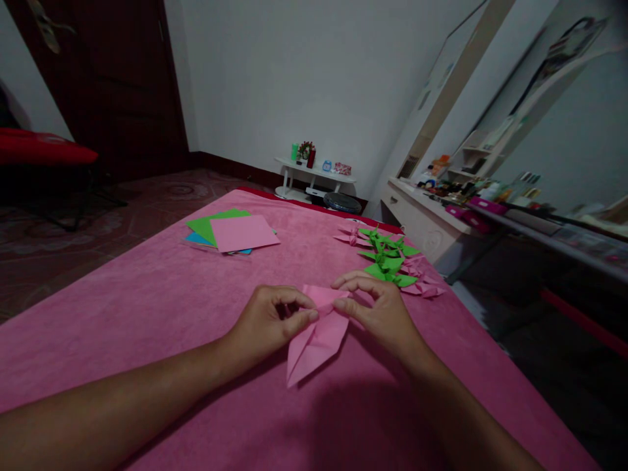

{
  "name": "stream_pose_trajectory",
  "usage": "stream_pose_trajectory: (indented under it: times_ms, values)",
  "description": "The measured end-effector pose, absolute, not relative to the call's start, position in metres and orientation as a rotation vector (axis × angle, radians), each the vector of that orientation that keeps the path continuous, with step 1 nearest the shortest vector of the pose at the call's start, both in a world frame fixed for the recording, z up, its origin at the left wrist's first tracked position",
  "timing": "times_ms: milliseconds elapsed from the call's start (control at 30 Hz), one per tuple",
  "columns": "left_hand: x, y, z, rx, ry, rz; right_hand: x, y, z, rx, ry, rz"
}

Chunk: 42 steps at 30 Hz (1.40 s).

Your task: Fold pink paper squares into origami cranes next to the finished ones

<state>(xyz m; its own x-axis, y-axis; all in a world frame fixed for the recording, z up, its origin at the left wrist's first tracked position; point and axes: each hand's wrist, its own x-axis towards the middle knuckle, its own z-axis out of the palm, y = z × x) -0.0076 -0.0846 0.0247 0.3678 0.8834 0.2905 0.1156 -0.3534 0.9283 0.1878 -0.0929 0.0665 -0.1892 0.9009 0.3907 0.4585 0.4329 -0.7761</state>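
A partly folded sheet of pink origami paper is held between my two hands, with one pointed end toward me and creases across its middle. My left hand pinches its left edge between thumb and forefinger. On the opposite side, my right hand grips the upper right edge, thumb on top and some fingertips hidden behind the paper. Folded green paper cranes and pink paper cranes lie in a cluster just beyond my right hand. Farther off to the left rests a stack of square paper with a pink sheet on top.
Everything lies on a pink cloth-covered surface. A white dresser crowded with bottles stands along the right side. Beyond the far edge are a low white table and a round dark device. At left is a red seat.
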Motion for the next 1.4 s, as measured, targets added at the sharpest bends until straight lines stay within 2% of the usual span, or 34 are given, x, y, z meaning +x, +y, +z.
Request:
stream_pose_trajectory:
  times_ms: [433, 633, 900, 1067, 1200, 1400]
  values:
    - [-0.007, -0.084, 0.023, 1.648, 0.863, 1.050, 0.185, -0.095, 0.066, -1.116, -1.775, 0.622]
    - [-0.006, -0.085, 0.022, 1.609, 0.852, 0.968, 0.181, -0.100, 0.062, -1.126, -1.805, 0.518]
    - [-0.010, -0.071, 0.019, 1.257, 0.780, 0.883, 0.186, -0.093, 0.056, -1.105, -1.608, 0.497]
    - [-0.019, -0.062, 0.024, 1.210, 0.706, 0.817, 0.184, -0.103, 0.075, -0.993, -1.800, 0.400]
    - [-0.022, -0.058, 0.024, 1.234, 0.668, 0.763, 0.183, -0.108, 0.081, -0.916, -2.052, 0.476]
    - [-0.021, -0.057, 0.018, 1.428, 0.636, 0.678, 0.181, -0.103, 0.068, -1.101, -2.153, 0.428]
